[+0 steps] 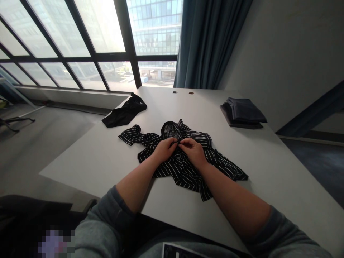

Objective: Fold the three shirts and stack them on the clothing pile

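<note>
On white table (88,168), hands (164,149) (194,152) pinch striped shirt (182,172); folded dark clothes (243,113) right, black garment (125,111) beyond.

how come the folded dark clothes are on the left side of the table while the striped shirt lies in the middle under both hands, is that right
Not quite: the folded dark clothes are on the right side of the white table, not the left, as the head view shows. The black-and-white striped shirt does lie in the middle, under the left hand and right hand.

Folded navy garments (243,111) at right of white table (271,168) — crumpled black cloth (125,111) far left, blue curtain (206,43) behind.
</note>
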Action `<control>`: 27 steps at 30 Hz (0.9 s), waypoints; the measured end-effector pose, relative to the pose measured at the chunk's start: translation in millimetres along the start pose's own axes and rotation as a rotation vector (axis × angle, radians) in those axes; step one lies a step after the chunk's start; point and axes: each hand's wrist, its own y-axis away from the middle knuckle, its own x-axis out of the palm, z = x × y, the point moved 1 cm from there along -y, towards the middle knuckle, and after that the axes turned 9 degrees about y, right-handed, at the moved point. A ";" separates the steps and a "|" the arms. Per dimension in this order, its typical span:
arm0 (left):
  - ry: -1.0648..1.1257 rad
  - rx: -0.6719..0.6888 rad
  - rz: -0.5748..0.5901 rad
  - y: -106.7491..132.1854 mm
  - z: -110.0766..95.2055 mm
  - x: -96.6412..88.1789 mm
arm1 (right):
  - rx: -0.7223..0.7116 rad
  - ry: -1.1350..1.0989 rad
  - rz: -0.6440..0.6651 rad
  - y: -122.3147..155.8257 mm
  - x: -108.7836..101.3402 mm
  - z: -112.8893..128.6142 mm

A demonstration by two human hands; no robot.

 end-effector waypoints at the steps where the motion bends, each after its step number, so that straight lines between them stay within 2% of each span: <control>1: 0.014 -0.005 -0.005 0.1 0.1 0.0 | 0.007 -0.010 0.010 -0.4 0.3 -0.4; 7: 0.000 -0.045 -0.002 -0.2 -2.2 0.5 | 0.056 -0.065 0.047 -0.4 2.0 -3.8; 12: -0.095 -0.120 0.040 -0.5 -6.5 -1.9 | -0.031 0.027 0.065 -0.3 0.0 -1.6; 18: -0.115 -0.146 0.056 -0.3 -7.1 -3.4 | -0.087 0.100 0.120 -2.0 -2.2 -0.6; 27: -0.071 -0.166 0.014 -0.7 -11.6 2.6 | 0.011 0.052 0.116 -3.3 0.1 -10.9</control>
